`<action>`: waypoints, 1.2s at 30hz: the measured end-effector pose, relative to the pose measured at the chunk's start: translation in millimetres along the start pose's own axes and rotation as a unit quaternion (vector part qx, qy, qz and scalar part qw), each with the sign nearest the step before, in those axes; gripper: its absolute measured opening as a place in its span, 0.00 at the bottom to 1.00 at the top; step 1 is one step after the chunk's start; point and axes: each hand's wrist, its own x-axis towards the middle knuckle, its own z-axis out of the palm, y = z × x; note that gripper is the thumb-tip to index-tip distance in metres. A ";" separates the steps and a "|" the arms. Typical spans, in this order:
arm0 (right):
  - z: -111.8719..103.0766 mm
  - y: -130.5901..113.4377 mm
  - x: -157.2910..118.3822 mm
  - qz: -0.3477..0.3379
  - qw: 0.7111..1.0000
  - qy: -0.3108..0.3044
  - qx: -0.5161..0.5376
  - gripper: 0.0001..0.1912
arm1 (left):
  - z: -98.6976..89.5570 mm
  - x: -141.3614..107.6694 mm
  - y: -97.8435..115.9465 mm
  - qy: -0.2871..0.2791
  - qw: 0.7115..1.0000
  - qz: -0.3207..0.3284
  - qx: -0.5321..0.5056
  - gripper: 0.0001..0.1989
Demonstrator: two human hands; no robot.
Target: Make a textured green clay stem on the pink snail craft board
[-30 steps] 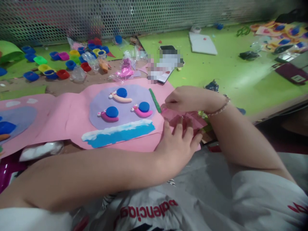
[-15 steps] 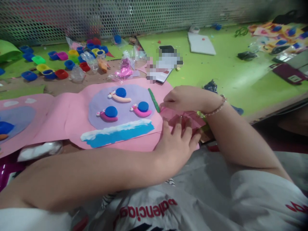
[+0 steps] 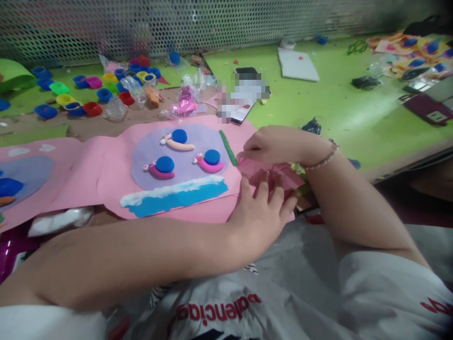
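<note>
My left hand [image 3: 264,208] lies with its fingers spread on the right end of the pink paper [image 3: 116,156], over a darker pink, see-through sheet [image 3: 256,171]. Just above it, my right hand [image 3: 269,145] is closed, fingertips pinched together beside the lower end of a green clay strip [image 3: 228,148]. What those fingers hold, if anything, is hidden. On a purple oval [image 3: 145,151] sit three clay snails with blue round shells, one a pink snail [image 3: 211,160]. Below them runs a blue clay band [image 3: 177,197] with a white upper edge.
Several small coloured tubs [image 3: 75,108] and plastic bags stand at the back left. A phone [image 3: 242,111], partly blurred, lies behind the paper. Farther right are a white board [image 3: 297,64] and a maroon case [image 3: 426,108]. A perforated metal panel [image 3: 148,33] closes the back.
The whole view has shifted very slightly to the right. Both hands keep the same pose on the paper, and the clay pieces stay where they were.
</note>
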 end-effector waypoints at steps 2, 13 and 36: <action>-0.4 -0.1 0.1 -0.001 1.000 0.006 0.000 0.24 | 0.0 -0.2 0.3 0.000 1.000 -0.001 0.002 0.33; -0.1 0.1 -8.8 -0.064 0.996 -0.059 0.032 0.20 | 2.7 0.2 0.6 0.016 1.000 -0.010 0.000 0.28; 1.0 -3.1 -12.4 -0.081 0.995 -0.058 -0.002 0.17 | -0.3 0.4 0.1 0.007 1.000 0.000 0.015 0.31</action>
